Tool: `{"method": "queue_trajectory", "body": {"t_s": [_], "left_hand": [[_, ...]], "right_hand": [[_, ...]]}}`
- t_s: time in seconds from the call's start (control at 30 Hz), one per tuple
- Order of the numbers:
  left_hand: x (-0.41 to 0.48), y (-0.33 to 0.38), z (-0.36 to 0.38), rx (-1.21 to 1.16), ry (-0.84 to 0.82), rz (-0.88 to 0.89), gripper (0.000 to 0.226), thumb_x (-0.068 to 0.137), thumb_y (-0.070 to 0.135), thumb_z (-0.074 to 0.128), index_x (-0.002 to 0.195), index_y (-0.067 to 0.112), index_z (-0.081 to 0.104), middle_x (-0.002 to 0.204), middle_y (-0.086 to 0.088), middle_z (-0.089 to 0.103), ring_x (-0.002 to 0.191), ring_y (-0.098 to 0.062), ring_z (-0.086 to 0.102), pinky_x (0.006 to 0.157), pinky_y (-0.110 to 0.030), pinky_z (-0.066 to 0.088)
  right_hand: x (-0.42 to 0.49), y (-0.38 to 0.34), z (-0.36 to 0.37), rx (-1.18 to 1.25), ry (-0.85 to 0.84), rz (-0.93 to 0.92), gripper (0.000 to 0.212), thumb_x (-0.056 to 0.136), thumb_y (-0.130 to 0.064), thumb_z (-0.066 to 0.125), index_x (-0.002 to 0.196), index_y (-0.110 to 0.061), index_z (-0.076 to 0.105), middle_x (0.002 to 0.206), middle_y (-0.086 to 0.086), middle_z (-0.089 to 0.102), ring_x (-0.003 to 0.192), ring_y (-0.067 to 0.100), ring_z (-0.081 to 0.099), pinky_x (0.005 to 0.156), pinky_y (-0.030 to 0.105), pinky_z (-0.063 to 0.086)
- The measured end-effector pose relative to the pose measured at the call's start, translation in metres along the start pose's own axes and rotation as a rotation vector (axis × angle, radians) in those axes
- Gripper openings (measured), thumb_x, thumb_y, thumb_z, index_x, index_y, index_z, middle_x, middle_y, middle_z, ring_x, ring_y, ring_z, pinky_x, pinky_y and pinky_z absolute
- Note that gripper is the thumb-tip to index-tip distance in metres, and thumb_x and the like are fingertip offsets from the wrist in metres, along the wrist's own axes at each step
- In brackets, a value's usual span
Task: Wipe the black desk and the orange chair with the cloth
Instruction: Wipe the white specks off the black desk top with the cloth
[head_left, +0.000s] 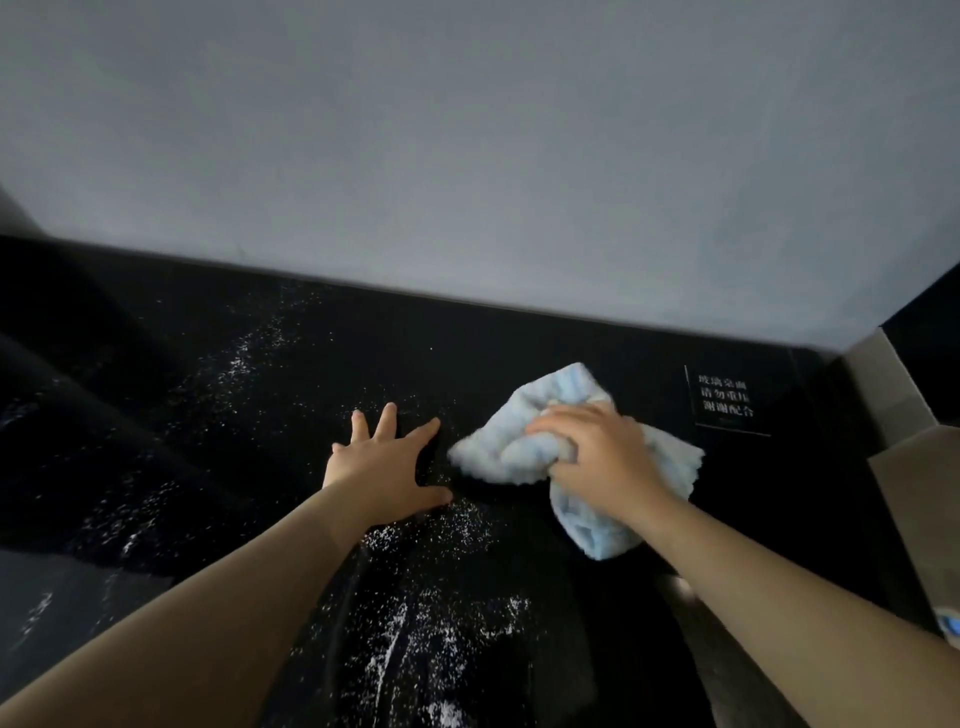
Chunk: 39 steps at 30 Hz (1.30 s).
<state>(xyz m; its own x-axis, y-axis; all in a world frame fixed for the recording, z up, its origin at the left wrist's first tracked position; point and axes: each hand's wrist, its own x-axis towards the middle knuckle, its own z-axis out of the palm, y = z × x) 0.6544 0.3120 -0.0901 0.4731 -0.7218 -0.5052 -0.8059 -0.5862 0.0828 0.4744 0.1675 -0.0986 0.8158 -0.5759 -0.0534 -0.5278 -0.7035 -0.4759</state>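
The glossy black desk (208, 415) fills the lower half of the view and is speckled with white powder or droplets, thickest at the left and near the front. A crumpled light blue cloth (545, 410) lies on the desk right of centre. My right hand (597, 447) grips the cloth from above, fingers curled into its folds. My left hand (384, 462) rests flat on the desk just left of the cloth, fingers spread. The orange chair is not in view.
A grey wall (467, 156) rises directly behind the desk. A small black sign with white characters (727, 400) sits on the desk at the right. Beyond the desk's right edge are a grey ledge (872, 384) and a tan surface (919, 493).
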Motion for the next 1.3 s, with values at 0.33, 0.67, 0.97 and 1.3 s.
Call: {"method": "queue_trajectory", "body": {"t_s": [0.33,0.67,0.97,1.3], "left_hand": [[-0.02,-0.017,0.023,0.002,0.064,0.118,0.065,0.095,0.037,0.038,0.149,0.041,0.002,0.159,0.001,-0.009,0.145,-0.028,-0.014,0.119,-0.047,0.001],[-0.052,-0.022,0.044,-0.047,0.105,0.171,0.052,0.102,0.036,0.026,0.151,0.034,0.008,0.16,0.004,-0.006,0.146,-0.022,-0.011,0.118,-0.043,-0.002],[-0.072,-0.032,0.057,-0.085,0.114,0.237,0.049,0.103,0.027,0.025,0.151,0.03,0.012,0.16,0.006,0.0,0.147,-0.018,-0.009,0.118,-0.038,-0.002],[-0.1,-0.044,0.074,-0.067,0.159,0.275,0.049,0.103,0.028,0.025,0.151,0.029,0.016,0.159,0.009,0.002,0.147,-0.015,-0.006,0.119,-0.037,0.0]], "right_hand": [[-0.058,-0.049,0.036,-0.105,-0.063,-0.032,0.044,0.083,-0.039,0.04,0.126,-0.046,0.048,0.143,-0.02,0.039,0.131,0.014,0.029,0.098,0.041,0.025],[-0.086,-0.037,0.043,-0.278,0.295,0.374,0.048,0.064,-0.033,0.074,0.11,-0.034,0.061,0.118,-0.008,0.061,0.105,0.026,0.055,0.075,0.047,0.043],[-0.114,-0.046,0.035,-0.095,0.447,0.501,0.032,0.085,-0.031,0.053,0.117,-0.033,0.058,0.117,-0.011,0.059,0.112,0.022,0.048,0.082,0.042,0.041],[-0.136,-0.113,0.089,-0.322,0.304,0.24,0.047,0.054,-0.038,0.078,0.099,-0.033,0.066,0.105,-0.008,0.067,0.096,0.023,0.063,0.062,0.044,0.049]]}}
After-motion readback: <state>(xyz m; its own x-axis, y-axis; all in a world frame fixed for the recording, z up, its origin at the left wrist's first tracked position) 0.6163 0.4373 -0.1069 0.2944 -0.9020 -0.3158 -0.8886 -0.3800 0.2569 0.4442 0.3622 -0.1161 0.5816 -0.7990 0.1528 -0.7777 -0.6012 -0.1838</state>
